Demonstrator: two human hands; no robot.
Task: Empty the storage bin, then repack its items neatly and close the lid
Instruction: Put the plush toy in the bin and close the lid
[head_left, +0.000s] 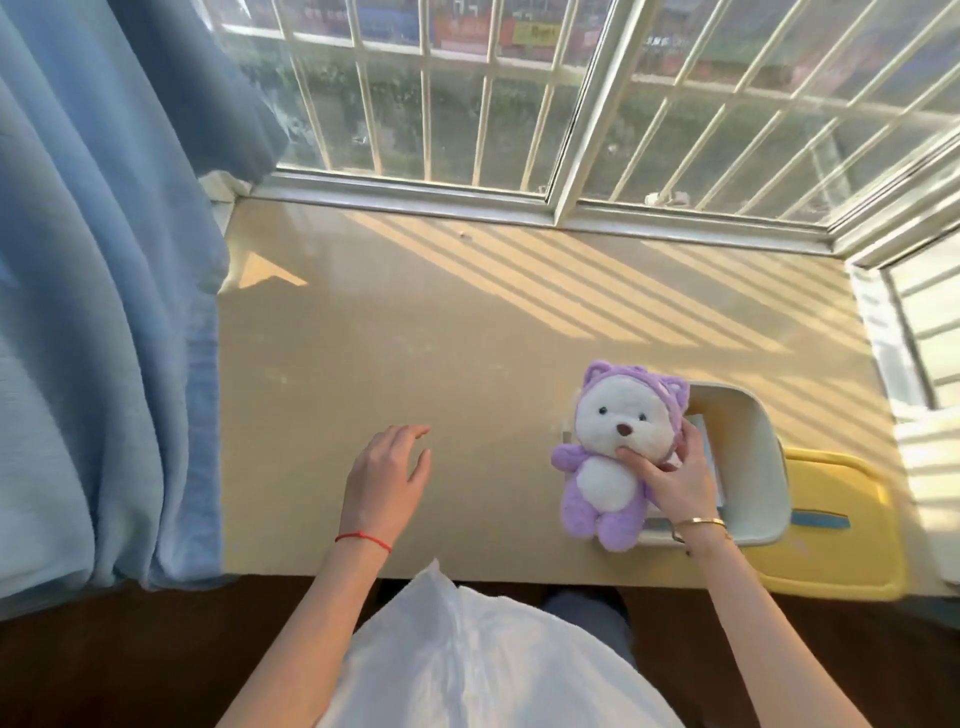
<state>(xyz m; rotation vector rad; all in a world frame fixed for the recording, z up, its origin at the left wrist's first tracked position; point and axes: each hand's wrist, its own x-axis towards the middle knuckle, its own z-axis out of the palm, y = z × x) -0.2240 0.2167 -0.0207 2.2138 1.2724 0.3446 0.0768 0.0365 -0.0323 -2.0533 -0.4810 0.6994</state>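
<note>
A purple and white plush bear (610, 457) is held upright over the left rim of the pale storage bin (763, 457) at the right of the beige sill. My right hand (675, 478) grips the bear at its neck, thumb across the front. Something white lies inside the bin, mostly hidden by the bear and my hand. The yellow lid (841, 530) lies flat to the right of the bin, partly under it. My left hand (389, 473) hovers over the sill's middle with fingers relaxed and spread, holding nothing.
A blue curtain (104, 312) hangs along the left edge of the sill. A barred window (519, 104) runs along the back and right. The beige sill surface (415, 322) stretches between curtain and bin. White fabric (467, 660) lies in my lap.
</note>
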